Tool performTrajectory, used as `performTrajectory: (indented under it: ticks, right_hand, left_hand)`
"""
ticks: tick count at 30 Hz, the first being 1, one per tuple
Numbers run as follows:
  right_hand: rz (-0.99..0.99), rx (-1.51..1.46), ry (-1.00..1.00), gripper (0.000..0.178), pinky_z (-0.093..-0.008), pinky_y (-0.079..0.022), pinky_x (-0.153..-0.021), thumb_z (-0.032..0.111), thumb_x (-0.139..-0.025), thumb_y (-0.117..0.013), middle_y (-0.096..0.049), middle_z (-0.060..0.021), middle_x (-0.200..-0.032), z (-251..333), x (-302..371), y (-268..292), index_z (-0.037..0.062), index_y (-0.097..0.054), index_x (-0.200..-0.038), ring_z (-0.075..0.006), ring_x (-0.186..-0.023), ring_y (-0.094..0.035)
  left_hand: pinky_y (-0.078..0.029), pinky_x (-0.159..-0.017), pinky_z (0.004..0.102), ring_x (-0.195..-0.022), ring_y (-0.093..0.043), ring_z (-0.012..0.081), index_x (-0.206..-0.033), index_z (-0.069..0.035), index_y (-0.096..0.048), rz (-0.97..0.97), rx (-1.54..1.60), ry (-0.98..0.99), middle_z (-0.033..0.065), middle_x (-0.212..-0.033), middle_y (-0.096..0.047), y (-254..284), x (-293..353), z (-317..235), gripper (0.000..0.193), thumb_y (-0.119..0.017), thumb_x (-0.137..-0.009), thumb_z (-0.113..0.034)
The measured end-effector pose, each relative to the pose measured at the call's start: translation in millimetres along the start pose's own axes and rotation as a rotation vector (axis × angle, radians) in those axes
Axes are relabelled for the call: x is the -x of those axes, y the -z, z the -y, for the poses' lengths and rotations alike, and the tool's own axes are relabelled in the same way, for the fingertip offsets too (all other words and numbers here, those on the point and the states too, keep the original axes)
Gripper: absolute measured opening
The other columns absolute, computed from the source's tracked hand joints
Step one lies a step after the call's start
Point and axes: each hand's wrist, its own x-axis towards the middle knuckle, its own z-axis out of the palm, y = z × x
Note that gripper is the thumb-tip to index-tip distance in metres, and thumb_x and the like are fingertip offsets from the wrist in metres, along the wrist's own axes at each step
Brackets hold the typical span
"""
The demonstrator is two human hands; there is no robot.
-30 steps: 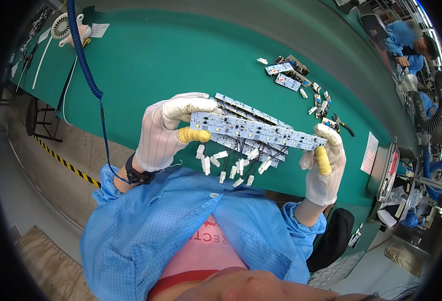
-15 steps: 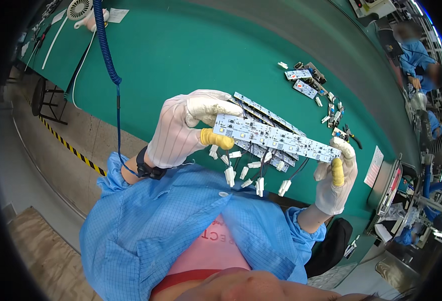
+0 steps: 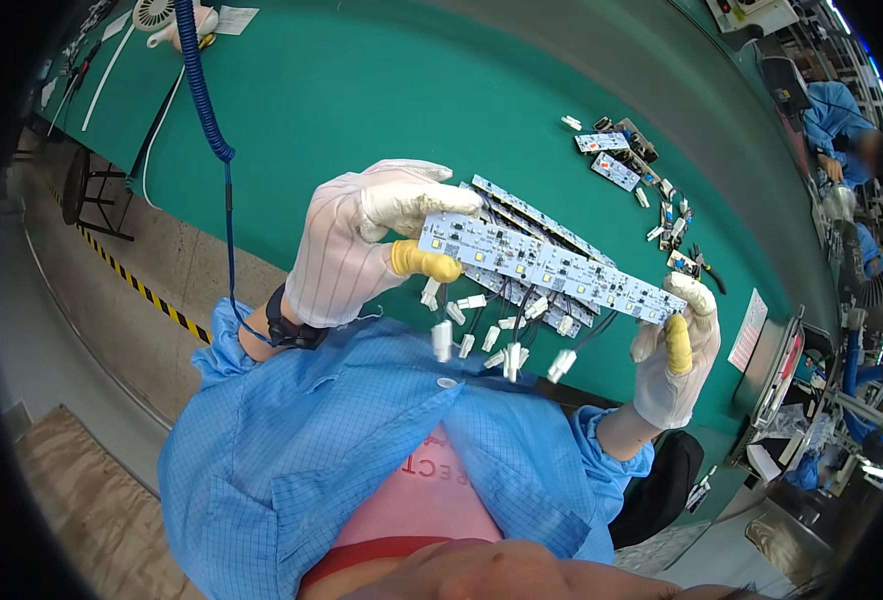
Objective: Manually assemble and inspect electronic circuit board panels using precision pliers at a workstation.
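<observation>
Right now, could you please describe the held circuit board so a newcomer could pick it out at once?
Start at the green bench, then the pile of strip boards by the blue jacket. The long white circuit board overlaps that pile in view. Unlike its neighbours, it is held at both ends, by the left hand and the right hand.

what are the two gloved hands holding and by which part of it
A long, narrow LED circuit board, held by its two ends: left hand at its left end, right hand at its right end.
</observation>
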Motion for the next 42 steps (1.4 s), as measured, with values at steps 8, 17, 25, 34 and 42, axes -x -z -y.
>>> performTrajectory:
  ticks: [8, 17, 25, 34, 42]
  right_hand:
    - [0.048, -0.112, -0.027, 0.040, -0.0208, -0.041, -0.049, 0.019, -0.088, -0.062, -0.063, -0.0110, -0.072, 0, 0, 2, -0.0093, -0.050, -0.114, -0.0104, -0.049, -0.053]
    - [0.000, -0.006, -0.058, 0.035, -0.0206, -0.039, -0.049, 0.014, -0.085, -0.064, -0.059, -0.0076, -0.068, 6, 2, -7, -0.0067, -0.053, -0.111, -0.0100, -0.050, -0.053]
    - [0.025, 0.079, -0.071, 0.045, -0.0180, -0.038, -0.046, 0.023, -0.084, -0.069, -0.063, -0.0123, -0.077, 10, 3, -8, -0.0075, -0.050, -0.112, -0.0093, -0.051, -0.053]
    - [0.044, -0.007, -0.082, 0.043, -0.0210, -0.040, -0.047, 0.015, -0.082, -0.069, -0.061, -0.0105, -0.076, 14, 3, -16, -0.0077, -0.051, -0.114, -0.0101, -0.050, -0.053]
    - [0.150, -0.012, -0.071, 0.056, -0.0183, -0.039, -0.046, 0.037, -0.085, -0.066, -0.064, -0.0097, -0.080, 20, 2, -13, -0.0074, -0.051, -0.116, -0.0075, -0.052, -0.054]
  left_hand:
    - [-0.047, -0.085, 0.0309, -0.090, -0.064, 0.0172, -0.101, 0.000, -0.067, -0.007, -0.147, 0.034, 0.0125, -0.098, -0.067, 6, -3, -2, 0.044, -0.072, -0.074, -0.035]
    - [-0.043, -0.097, 0.0367, -0.107, -0.058, 0.0241, -0.105, -0.001, -0.065, -0.118, 0.066, 0.108, 0.0133, -0.098, -0.069, 1, -4, 0, 0.044, -0.069, -0.080, -0.037]
    - [-0.043, -0.096, 0.0339, -0.102, -0.060, 0.0205, -0.106, 0.006, -0.063, -0.118, -0.025, -0.012, 0.0143, -0.101, -0.068, 7, -8, 8, 0.042, -0.070, -0.080, -0.025]
    - [-0.043, -0.097, 0.0341, -0.107, -0.060, 0.0229, -0.114, 0.003, -0.059, -0.193, 0.039, 0.067, 0.0170, -0.107, -0.066, 8, -2, 16, 0.052, -0.069, -0.081, -0.036]
    - [-0.047, -0.091, 0.0288, -0.101, -0.063, 0.0203, -0.119, 0.006, -0.056, -0.077, 0.034, 0.216, 0.0192, -0.108, -0.065, 15, -10, 19, 0.052, -0.067, -0.084, -0.032]
